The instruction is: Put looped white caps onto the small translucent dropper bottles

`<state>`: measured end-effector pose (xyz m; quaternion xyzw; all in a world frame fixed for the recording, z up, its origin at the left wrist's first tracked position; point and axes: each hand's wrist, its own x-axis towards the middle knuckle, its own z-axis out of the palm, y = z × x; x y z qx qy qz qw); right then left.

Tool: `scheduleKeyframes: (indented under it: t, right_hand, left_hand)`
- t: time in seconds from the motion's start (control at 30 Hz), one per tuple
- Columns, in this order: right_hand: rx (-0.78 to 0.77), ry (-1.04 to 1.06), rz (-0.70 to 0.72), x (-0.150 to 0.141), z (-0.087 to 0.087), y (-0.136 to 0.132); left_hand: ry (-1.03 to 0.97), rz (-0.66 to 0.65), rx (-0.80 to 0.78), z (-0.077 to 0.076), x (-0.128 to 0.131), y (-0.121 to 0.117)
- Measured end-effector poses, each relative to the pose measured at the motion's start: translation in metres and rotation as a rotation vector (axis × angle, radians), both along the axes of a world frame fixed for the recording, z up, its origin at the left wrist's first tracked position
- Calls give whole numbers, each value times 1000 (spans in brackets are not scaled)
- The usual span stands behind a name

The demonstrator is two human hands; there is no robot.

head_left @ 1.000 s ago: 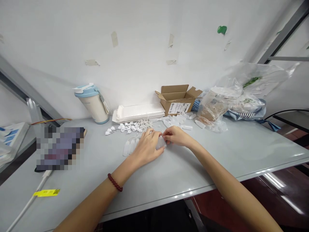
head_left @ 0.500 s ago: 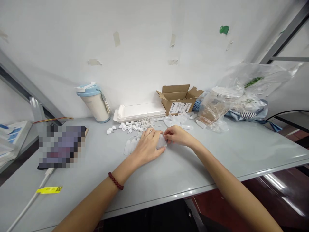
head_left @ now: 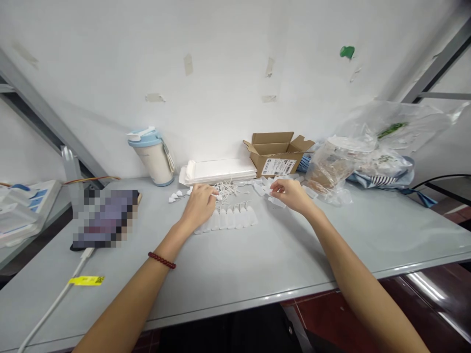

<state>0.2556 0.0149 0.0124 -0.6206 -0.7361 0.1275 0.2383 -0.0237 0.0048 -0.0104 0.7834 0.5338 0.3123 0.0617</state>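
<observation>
Right hand [head_left: 290, 193] pinches a translucent plastic bottle [head_left: 276, 201] between thumb and fingers. Left hand [head_left: 198, 208] curls at white cord loops [head_left: 225, 192]; hold unclear. Row of like bottles [head_left: 226, 219] lies evenly side by side on the counter [head_left: 294, 255], just below both hands.

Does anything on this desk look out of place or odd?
The crumpled clear plastic bag heaped at the right end of the desk looks dumped there, unlike the neat row of translucent plastic bottles.
</observation>
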Motion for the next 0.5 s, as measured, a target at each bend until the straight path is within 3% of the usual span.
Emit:
scheduleKeyframes:
  t: [0.23,0.5]
  right_hand:
    - [-160,-20,44,18,3,-1]
    - [-229,-121,37,21,0,0]
  left_hand:
    - [18,-77,-63,-1,9,-2]
    - [171,-67,-79,1,19,-3]
